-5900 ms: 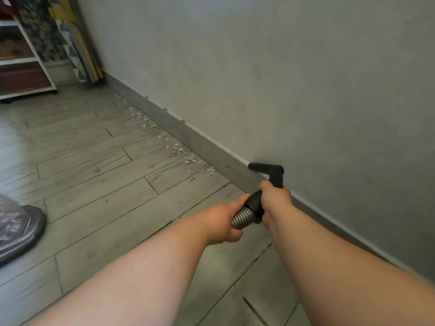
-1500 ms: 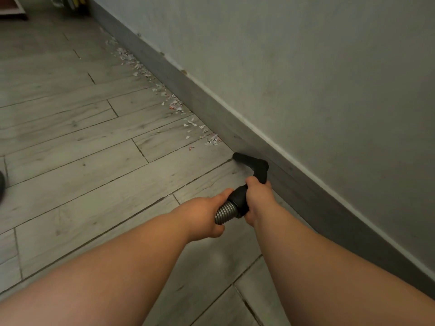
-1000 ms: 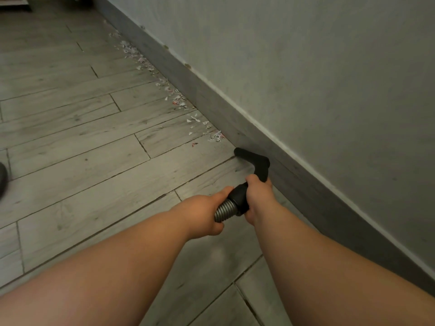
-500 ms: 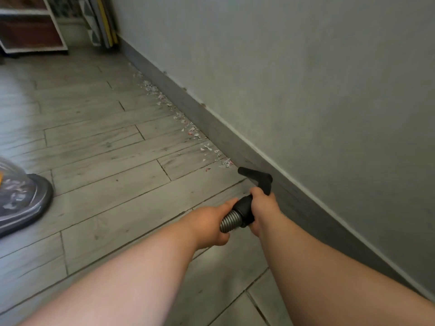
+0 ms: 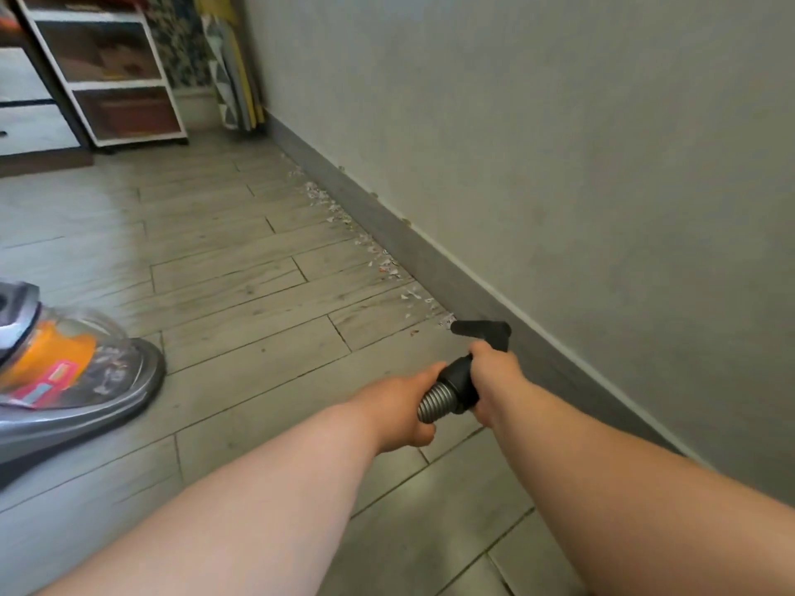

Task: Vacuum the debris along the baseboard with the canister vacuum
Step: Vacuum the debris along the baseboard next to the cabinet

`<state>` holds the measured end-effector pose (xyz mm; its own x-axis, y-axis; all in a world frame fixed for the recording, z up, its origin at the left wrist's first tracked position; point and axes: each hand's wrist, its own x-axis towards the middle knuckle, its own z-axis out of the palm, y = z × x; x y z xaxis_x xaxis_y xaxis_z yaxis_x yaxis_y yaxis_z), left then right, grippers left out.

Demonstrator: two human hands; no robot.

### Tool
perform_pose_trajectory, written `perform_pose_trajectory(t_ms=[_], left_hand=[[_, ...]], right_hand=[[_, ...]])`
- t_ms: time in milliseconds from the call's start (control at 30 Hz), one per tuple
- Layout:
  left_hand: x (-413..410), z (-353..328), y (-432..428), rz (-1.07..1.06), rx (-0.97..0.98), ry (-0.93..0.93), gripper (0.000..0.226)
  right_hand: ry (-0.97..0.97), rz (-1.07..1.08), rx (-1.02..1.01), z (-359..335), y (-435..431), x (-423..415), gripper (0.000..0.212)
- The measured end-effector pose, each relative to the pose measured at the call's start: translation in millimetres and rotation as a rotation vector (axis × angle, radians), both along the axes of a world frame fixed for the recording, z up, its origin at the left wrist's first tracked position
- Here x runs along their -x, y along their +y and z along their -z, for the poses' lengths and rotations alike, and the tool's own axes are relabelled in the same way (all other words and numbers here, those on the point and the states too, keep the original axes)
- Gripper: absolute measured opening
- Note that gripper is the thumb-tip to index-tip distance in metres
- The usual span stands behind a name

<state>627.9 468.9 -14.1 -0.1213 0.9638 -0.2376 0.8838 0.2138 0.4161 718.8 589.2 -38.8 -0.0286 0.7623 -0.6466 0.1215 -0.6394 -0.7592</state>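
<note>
My right hand [image 5: 494,376] grips the black handle of the vacuum hose, and its black nozzle [image 5: 482,329] points left along the floor, right at the grey baseboard [image 5: 430,260]. My left hand [image 5: 404,406] holds the ribbed silver hose [image 5: 434,402] just behind the handle. A trail of small white paper scraps, the debris [image 5: 378,260], runs along the baseboard from the nozzle tip toward the far corner. The nearest scraps lie just at the nozzle's mouth. The grey and orange canister vacuum [image 5: 64,380] sits on the floor at the left edge.
The grey wall [image 5: 559,144] rises on the right. A white shelf unit [image 5: 107,71] stands at the far end, with flat boards [image 5: 236,79] leaning in the corner. Grey wood-look planks [image 5: 236,294] lie between the canister and the baseboard.
The view has lifted and shifted, so the canister and shelf show more at the left. The nozzle has advanced along the baseboard and now reaches the nearest scraps. Both hands keep their hold.
</note>
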Motion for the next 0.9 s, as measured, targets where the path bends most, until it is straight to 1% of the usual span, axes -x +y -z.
perform_pose_trajectory(t_ms=[133,200,267,333,433,567,700,900], left_hand=[[-16.8,-4.4,37.9,-0.007,-0.029,0.037,0.088],[-17.6,-4.8,57.9,-0.009,-0.001,0.038,0.088],[-16.4,-3.4,71.6,-0.001,0.035,0.036,0.088],[-15.3,3.7,82.8,-0.002,0.078,0.008,0.087],[-11.2,24.5,98.1,-0.016,0.141,-0.045,0.084],[-9.2,45.3,105.4,-0.016,0.185,-0.049,0.086],[-9.6,61.4,111.5,-0.024,0.199,-0.099,0.087],[-8.0,67.2,104.0,-0.029,0.161,-0.044,0.084]], right_hand=[[-0.036,-0.101,-0.032,-11.2,42.9,-22.2,0.05],[-0.003,-0.087,-0.02,-10.4,59.8,-24.5,0.05],[0.037,-0.048,-0.01,-3.5,69.0,-23.3,0.056],[0.055,-0.017,0.01,7.6,75.6,-23.1,0.063],[0.079,0.001,0.06,26.6,86.0,-20.5,0.066],[0.068,0.056,0.091,46.4,90.4,-18.8,0.068],[0.039,0.019,0.095,57.9,98.7,-22.4,0.071],[0.036,-0.04,0.082,61.8,93.4,-23.2,0.077]])
